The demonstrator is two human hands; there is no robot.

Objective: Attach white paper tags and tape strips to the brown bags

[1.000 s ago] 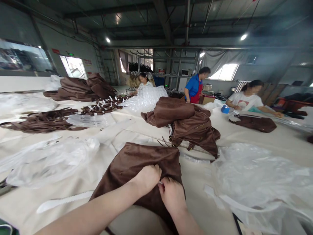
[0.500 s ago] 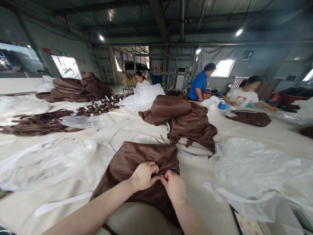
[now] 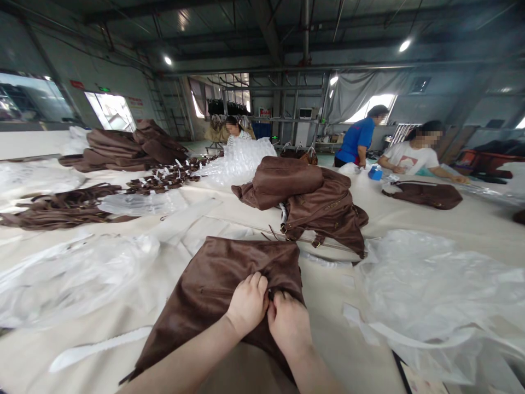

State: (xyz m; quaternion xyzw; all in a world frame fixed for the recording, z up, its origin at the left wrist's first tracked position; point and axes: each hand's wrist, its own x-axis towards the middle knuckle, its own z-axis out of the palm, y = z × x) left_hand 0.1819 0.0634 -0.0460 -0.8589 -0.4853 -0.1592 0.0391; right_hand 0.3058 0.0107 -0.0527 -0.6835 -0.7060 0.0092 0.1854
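Note:
A dark brown leather bag (image 3: 221, 268) lies flat in front of me, its upper edge pointing away. My left hand (image 3: 249, 301) is closed on it, right of its middle, with the fingers curled down. Close beside it, my right hand (image 3: 290, 320) pinches the same spot. Between the fingertips a small dark bit shows, too small to make out. Behind the bag sits a heap of brown leather bags (image 3: 324, 205) with buckled straps.
Clear plastic bags lie at the left (image 3: 82, 273) and right (image 3: 443, 284). A white strip (image 3: 100, 346) rests at the front left. Brown straps (image 3: 69, 205) and stacked brown leather pieces (image 3: 118, 148) stand farther left. Several people (image 3: 356, 139) work across the table.
My hands have shifted slightly and both curl more tightly over the same spot on the bag. The bag's lower left corner has spread outward. The person in blue has moved right.

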